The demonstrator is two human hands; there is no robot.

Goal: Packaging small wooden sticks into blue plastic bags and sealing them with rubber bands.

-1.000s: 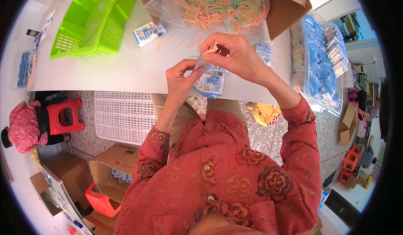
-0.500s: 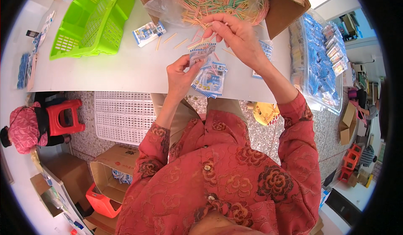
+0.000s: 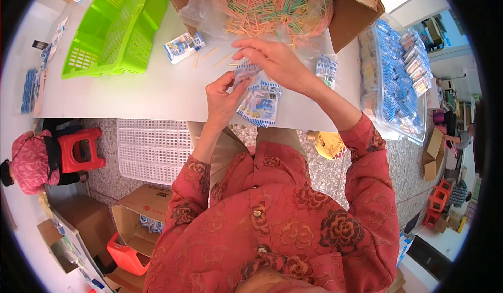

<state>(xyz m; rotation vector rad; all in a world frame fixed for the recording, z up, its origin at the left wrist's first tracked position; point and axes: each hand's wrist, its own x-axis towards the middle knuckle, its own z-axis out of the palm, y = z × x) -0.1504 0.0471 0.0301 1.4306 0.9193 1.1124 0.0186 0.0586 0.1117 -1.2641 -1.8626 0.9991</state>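
My left hand [image 3: 222,98] pinches a small clear-and-blue packet [image 3: 245,73] upright near the front of the table. My right hand [image 3: 277,62] is bent over the packet's top, fingers curled. Whatever its fingertips hold is hidden. Just below lie several flat blue-and-white packets [image 3: 259,105]. Beyond the hands, an open cardboard box [image 3: 356,10] on its side holds a clear plastic bag [image 3: 196,13] of thin pink, green and yellow sticks [image 3: 262,10]. A few loose sticks [image 3: 210,52] lie on the table.
A green plastic basket [image 3: 112,41] stands at left beside a blue-and-white packet [image 3: 181,47]. Another packet [image 3: 326,70] lies right of my right hand. A clear bin [image 3: 393,120] full of packets is at far right. A person [image 3: 36,159] is near a red stool [image 3: 78,149] at left.
My right hand has come down and left, from near the sticks to over the packet's top. My left hand still holds the packet in nearly the same place.
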